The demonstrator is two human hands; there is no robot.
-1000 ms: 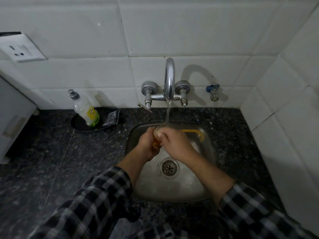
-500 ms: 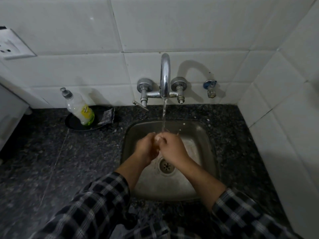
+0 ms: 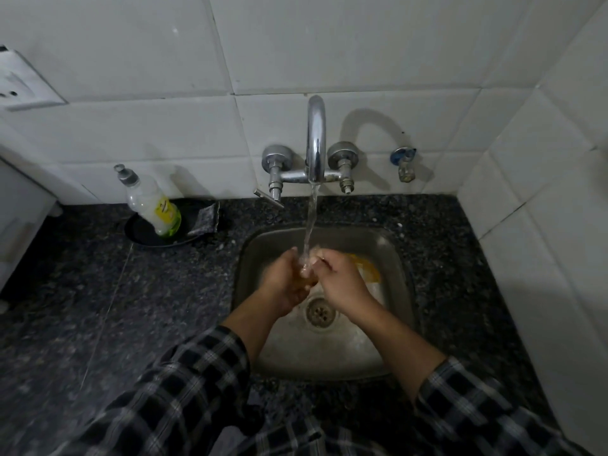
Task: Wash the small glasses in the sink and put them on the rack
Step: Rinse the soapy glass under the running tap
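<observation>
Over the steel sink point(image 3: 399, 258), my left hand point(image 3: 284, 284) and my right hand point(image 3: 340, 284) close together around a small glass point(image 3: 306, 274), mostly hidden between the fingers. Water from the chrome tap point(image 3: 316, 139) runs straight onto the glass. A yellow-orange object point(image 3: 367, 269) lies in the sink behind my right hand; I cannot tell what it is. No rack is in view.
A dish soap bottle point(image 3: 153, 205) leans in a black dish point(image 3: 139, 230) with a scrub pad point(image 3: 205, 217) on the dark granite counter point(image 3: 98, 307), left of the sink. The drain point(image 3: 319, 312) sits below my hands. White tiled walls close in behind and at right.
Both hands stay clasped on the glass under the stream, shifting slightly as they rub it. The yellow-orange object behind the right hand, hidden half a second ago, shows again.
</observation>
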